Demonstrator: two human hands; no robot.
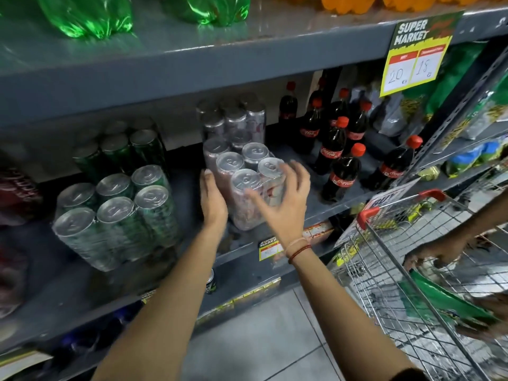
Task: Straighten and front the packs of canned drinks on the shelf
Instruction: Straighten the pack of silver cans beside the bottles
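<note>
A shrink-wrapped pack of silver and pink cans (242,177) stands near the front edge of the grey middle shelf (324,207). My left hand (213,199) lies flat against the pack's left side. My right hand (286,199) hovers, fingers spread, at its right front corner, touching or just off it. A second silver pack (233,119) stands behind it. To the left, a pack of green cans (115,215) sits at the shelf front with another green pack (121,149) behind it.
Cola bottles with red caps (341,158) crowd the shelf right of the silver pack. A wire shopping trolley (406,257) stands at lower right, where another person's hands hold a green bag (445,301). A price sign (415,56) hangs from the upper shelf.
</note>
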